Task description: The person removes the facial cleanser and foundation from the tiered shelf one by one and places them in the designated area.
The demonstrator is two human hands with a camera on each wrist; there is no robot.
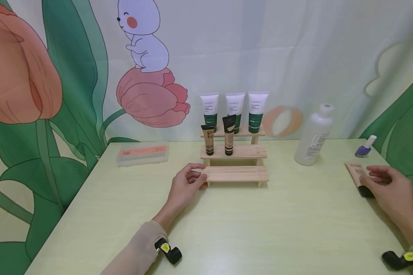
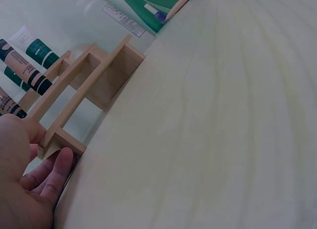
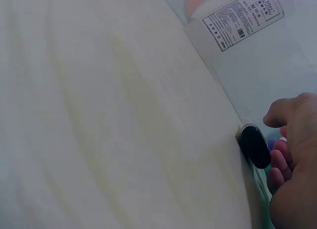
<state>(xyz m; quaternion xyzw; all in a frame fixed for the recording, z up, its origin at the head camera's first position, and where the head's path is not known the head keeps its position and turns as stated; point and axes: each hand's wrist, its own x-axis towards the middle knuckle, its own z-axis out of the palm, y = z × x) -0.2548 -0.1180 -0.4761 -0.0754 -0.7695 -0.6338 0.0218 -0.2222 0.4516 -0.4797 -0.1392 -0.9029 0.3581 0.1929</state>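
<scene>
A three-step wooden display rack (image 1: 236, 174) stands on the table. My left hand (image 1: 188, 181) grips the left end of its lowest step, with fingers around the end piece (image 2: 63, 142). Two small tan tubes with black caps, a left one (image 1: 209, 141) and a right one (image 1: 229, 136), stand on the middle step. Three white-and-green tubes (image 1: 256, 112) are lined up on the top step. Far to the right, a beige tube (image 1: 357, 173) lies on the table, its black cap (image 3: 255, 146) toward me. My right hand (image 1: 392, 191) hovers beside that cap, fingers loosely bent, holding nothing.
A white bottle (image 1: 313, 137) labelled nail gel remover stands between the rack and the beige tube. Behind the tube is a small purple nail polish bottle (image 1: 366, 146) with a white cap. A flat clear case (image 1: 143, 154) lies at the back left. A printed curtain hangs behind the table.
</scene>
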